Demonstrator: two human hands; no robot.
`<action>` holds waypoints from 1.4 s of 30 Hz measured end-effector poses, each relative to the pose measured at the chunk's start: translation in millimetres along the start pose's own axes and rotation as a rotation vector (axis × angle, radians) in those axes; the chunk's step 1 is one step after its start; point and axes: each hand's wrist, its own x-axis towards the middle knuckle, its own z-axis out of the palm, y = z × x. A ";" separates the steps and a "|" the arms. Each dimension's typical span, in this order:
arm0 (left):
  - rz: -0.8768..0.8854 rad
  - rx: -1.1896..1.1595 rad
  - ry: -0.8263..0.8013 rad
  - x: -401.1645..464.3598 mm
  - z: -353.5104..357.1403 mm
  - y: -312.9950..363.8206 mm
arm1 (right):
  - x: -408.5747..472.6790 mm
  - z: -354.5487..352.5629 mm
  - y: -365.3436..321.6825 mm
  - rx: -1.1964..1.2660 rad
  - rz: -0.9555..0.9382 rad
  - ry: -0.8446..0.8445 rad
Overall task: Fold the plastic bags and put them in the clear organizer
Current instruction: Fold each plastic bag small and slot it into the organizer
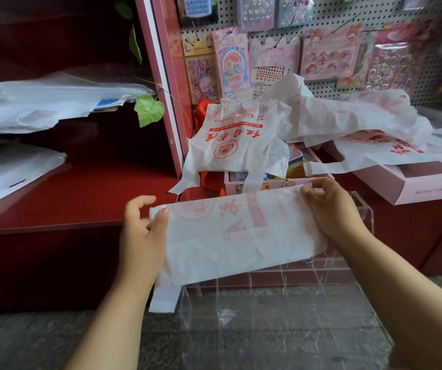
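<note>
now | left hand, right hand pinch folded bag ends | above clear organizer

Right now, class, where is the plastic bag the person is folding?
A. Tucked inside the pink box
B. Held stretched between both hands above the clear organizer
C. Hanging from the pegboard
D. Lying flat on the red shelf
B: the left hand and right hand each grip an end of the folded bag, over the clear organizer.
</note>
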 end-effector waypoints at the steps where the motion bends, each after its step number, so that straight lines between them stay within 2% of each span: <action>1: -0.033 -0.042 -0.006 0.6 -0.5 1.4 | 2.1 -0.3 0.9 0.011 0.029 -0.025; 3: -0.147 -0.145 -0.007 2.6 -1.4 3.6 | 4.8 -0.4 3.6 0.070 0.088 -0.079; 6: -0.338 -0.259 -0.060 5.1 -3.8 5.1 | 5.2 0.6 7.7 0.373 0.194 -0.176; 8: -0.438 -0.328 -0.147 5.5 -6.9 8.1 | 3.5 0.2 7.6 0.530 0.236 -0.240; 11: -0.541 -0.390 -0.302 4.5 -12.5 9.6 | 3.3 0.9 8.3 0.581 0.261 -0.215; 14: -0.522 -0.349 -0.401 3.1 -15.9 8.1 | 3.6 0.5 8.8 0.612 0.303 -0.232; 17: -0.515 -0.309 -0.380 4.2 -18.1 7.7 | 2.3 -3.3 8.0 0.690 0.332 -0.368; 20: -0.491 -0.289 -0.338 6.0 -21.8 7.4 | -0.9 -6.1 5.5 0.559 0.250 -0.460; 24: -0.437 -0.206 -0.328 7.5 -27.1 3.7 | -1.8 -9.6 3.8 0.423 0.132 -0.349; 33: -0.389 -0.117 -0.397 9.8 -32.8 2.2 | 1.6 -4.3 8.1 0.491 0.081 -0.228; 35: -0.378 -0.112 -0.361 10.8 -32.6 0.4 | 1.0 -3.5 8.0 0.561 0.097 -0.286; 39: -0.394 -0.157 -0.306 11.3 -30.2 -1.0 | 0.5 -4.1 13.8 0.635 0.142 -0.542; 42: -0.386 -0.173 -0.290 11.5 -31.9 0.1 | 0.0 0.2 15.2 0.544 0.101 -0.503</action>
